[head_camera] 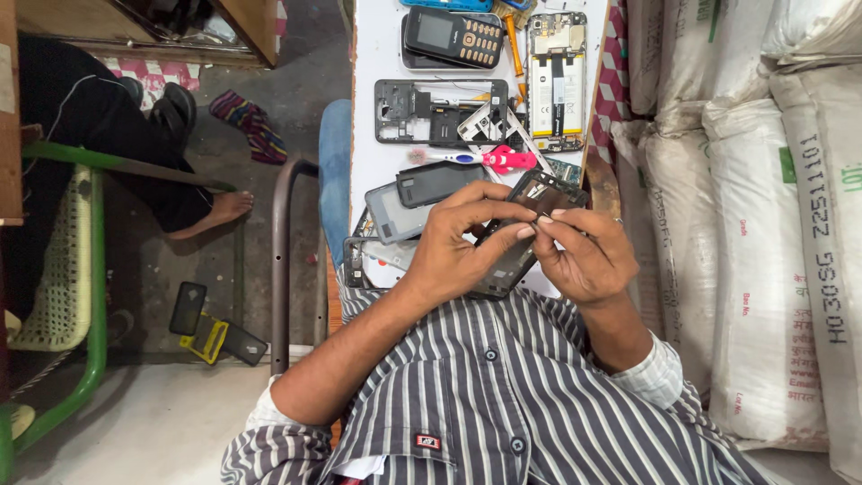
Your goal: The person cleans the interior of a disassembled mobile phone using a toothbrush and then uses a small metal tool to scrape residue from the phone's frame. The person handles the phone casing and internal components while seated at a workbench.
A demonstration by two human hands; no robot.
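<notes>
Both hands (530, 242) grip a phone frame (525, 233); its middle hidden.

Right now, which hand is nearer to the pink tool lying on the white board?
The left hand. Its knuckles lie just below the pink tool, while the right hand sits lower and further to the side. Both hands grip the dark phone frame.

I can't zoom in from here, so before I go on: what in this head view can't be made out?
- Head view: most of the dark phone frame is hidden by the left hand and right hand.
- What the fingertips pinch is too small to tell.
- The blue phone is cut off by the top edge.
- The open phone parts are too small to identify.
</notes>
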